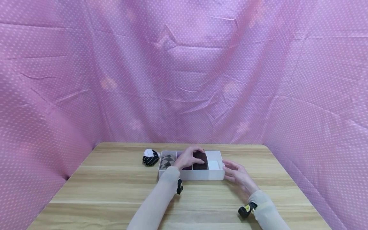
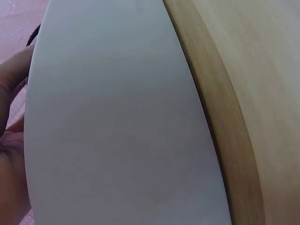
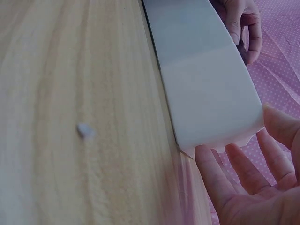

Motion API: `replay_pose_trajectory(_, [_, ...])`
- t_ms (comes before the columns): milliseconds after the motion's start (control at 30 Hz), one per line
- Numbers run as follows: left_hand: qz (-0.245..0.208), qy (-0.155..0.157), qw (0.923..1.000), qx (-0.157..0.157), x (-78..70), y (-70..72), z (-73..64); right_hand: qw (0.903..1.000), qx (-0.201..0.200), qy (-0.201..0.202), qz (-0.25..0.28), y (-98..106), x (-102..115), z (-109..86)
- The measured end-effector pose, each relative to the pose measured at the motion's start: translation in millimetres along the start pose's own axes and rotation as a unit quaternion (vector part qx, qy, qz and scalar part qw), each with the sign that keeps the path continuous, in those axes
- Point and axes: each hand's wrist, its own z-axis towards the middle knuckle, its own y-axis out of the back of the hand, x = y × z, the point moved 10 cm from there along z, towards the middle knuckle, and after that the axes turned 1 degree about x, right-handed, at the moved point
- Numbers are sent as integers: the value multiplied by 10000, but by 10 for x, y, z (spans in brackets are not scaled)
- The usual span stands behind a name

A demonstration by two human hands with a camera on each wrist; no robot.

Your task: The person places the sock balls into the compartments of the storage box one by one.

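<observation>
A white box (image 1: 202, 175) with compartments stands on the table. My left hand (image 1: 188, 157) reaches over its front wall and grips a dark brown rolled sock (image 1: 200, 160) in the third compartment, thumb at the front and fingers behind. A grey argyle sock (image 1: 167, 162) fills the leftmost compartment; beside it a purple one (image 1: 187, 168) is mostly hidden under my left hand. The rightmost compartment shows a white piece (image 1: 213, 165) on its floor. At the box's right end, my right hand (image 1: 237, 174) touches the wall with spread, fairly straight fingers (image 3: 213, 171).
Left of the box lies a black-and-white striped rolled sock (image 1: 150, 157). The wooden table (image 1: 115, 191) is bordered at the back and sides by pink dotted cloth (image 1: 184, 80). A small whitish spot (image 3: 85, 131) shows on the wood in the right wrist view.
</observation>
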Motion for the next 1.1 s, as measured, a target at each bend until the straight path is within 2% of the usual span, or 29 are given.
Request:
replay_pose_trajectory(300, [-326,205,9987,335,68,-45,-19,10000,-5,-7,-10,-15,-8,17])
replay_pose_trajectory(533, [-416,396,9978,333,139,-37,-45,10000,44,11,-16,-33,-17,7])
replay_pose_trajectory(633, [-639,340,9969,323,124,-20,-41,10000,-9,14,52,-14,-22,6])
replay_pose_trajectory(767, [-962,203,9948,264,74,51,-46,10000,-55,1,33,6,-24,4])
replay_pose_trajectory(900, [-1068,96,9939,242,53,146,-73,10000,-46,-33,-5,-1,-22,3])
replay_pose_trajectory(1100, [-1345,70,9908,131,36,304,-158,10000,-63,-20,42,-5,-19,-2])
